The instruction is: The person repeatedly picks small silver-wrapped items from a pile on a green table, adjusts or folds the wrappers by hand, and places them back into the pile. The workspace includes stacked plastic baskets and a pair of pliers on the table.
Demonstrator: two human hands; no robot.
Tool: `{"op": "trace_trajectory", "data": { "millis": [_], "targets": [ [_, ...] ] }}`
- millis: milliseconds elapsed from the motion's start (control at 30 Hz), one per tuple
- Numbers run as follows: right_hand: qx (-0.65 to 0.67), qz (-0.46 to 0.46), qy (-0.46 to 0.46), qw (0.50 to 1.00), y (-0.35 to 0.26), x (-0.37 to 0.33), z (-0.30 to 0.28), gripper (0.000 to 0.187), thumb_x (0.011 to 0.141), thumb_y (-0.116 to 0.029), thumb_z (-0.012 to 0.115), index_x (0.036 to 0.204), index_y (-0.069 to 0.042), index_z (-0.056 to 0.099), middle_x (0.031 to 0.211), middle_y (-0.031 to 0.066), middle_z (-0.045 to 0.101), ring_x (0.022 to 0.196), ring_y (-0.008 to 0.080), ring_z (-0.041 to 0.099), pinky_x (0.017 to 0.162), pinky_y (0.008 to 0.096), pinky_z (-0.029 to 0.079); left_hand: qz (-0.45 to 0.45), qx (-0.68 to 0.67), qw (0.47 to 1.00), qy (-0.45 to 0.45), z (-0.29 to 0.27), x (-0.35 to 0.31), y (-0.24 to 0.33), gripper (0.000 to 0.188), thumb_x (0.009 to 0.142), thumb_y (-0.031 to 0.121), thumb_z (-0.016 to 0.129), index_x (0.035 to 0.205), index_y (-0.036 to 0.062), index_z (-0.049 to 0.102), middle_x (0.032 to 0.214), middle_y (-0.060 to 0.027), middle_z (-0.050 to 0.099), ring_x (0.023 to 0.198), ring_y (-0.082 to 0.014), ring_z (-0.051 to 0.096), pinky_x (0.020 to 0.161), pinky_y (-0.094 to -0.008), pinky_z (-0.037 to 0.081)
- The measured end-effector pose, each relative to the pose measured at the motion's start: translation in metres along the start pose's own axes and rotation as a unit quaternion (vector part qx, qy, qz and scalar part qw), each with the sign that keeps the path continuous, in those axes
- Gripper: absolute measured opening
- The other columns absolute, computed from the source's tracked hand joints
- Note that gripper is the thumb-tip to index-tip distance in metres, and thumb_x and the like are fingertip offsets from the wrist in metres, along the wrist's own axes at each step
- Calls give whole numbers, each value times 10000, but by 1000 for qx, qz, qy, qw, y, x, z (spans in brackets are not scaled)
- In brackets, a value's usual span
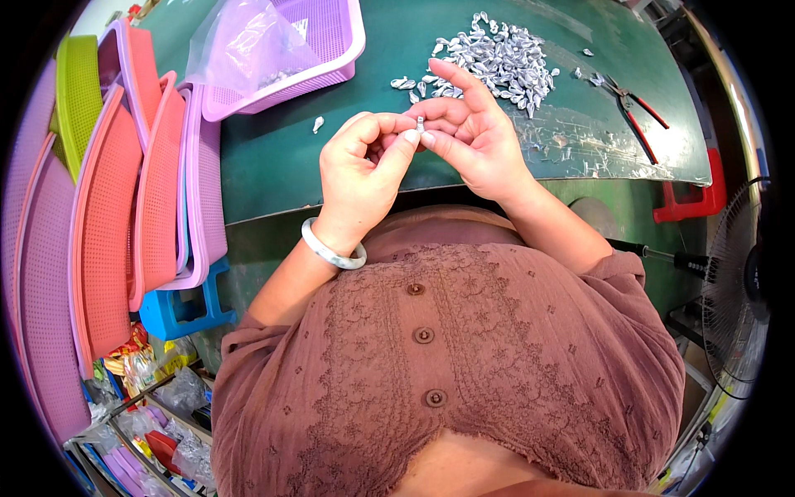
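Over the near part of the green table, my left hand (364, 161) and my right hand (476, 137) meet fingertip to fingertip. Between them they pinch a small silvery metal piece (420, 125), mostly covered by the fingers. My right index finger is raised away from it. Just beyond the hands lies a loose pile of similar grey metal pieces (505, 62), with a few strays at its left edge. One single metal piece (318, 124) rests to the left of my left hand. A pale bangle (331, 248) circles my left wrist.
Red-handled pliers (636, 120) lie open on the table (273, 178) at right, near scattered scraps. A purple basket (344, 66) holding a clear plastic bag (252, 41) stands at far left. Stacked baskets (108, 248) crowd the left side. A fan (733, 282) stands at right.
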State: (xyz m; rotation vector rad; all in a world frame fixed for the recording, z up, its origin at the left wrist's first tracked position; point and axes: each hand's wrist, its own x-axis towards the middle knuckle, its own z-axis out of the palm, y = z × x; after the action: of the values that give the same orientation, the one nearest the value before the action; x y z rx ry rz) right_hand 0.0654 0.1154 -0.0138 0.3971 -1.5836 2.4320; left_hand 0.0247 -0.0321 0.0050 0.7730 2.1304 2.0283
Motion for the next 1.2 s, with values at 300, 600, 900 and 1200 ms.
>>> {"op": "trace_trajectory", "data": {
  "millis": [300,600,900,1200],
  "targets": [
    [-203,-53,-1,978,-2,0,-2,650,776,101,527,1335,-41,228,982,103,584,936,153,563,823,263,435,-14,-29,999,-9,0,0,0,82,775,53,630,819,-13,607,742,6,538,606,-22,457,533,-162,382],
    [-373,-144,1,917,-7,0,3,645,725,74,596,1293,-71,327,885,66,603,721,133,572,670,251,461,-126,-68,989,-27,-5,1,-2,99,813,108,607,828,9,606,718,12,561,622,-37,463,554,-172,375],
    [-294,-65,16,953,-4,-3,-4,660,747,84,588,1317,-38,277,893,64,573,811,109,551,733,246,441,-207,-160,965,-17,-5,3,3,114,814,142,604,829,29,604,680,5,548,587,-60,473,553,-180,377],
    [-264,-64,10,962,-5,-3,-1,645,755,83,577,1315,-39,280,884,62,571,820,114,560,730,240,441,-234,-230,944,-37,-6,3,-6,98,832,111,575,856,19,599,693,-6,552,590,-71,484,558,-183,402]
  ]
}}
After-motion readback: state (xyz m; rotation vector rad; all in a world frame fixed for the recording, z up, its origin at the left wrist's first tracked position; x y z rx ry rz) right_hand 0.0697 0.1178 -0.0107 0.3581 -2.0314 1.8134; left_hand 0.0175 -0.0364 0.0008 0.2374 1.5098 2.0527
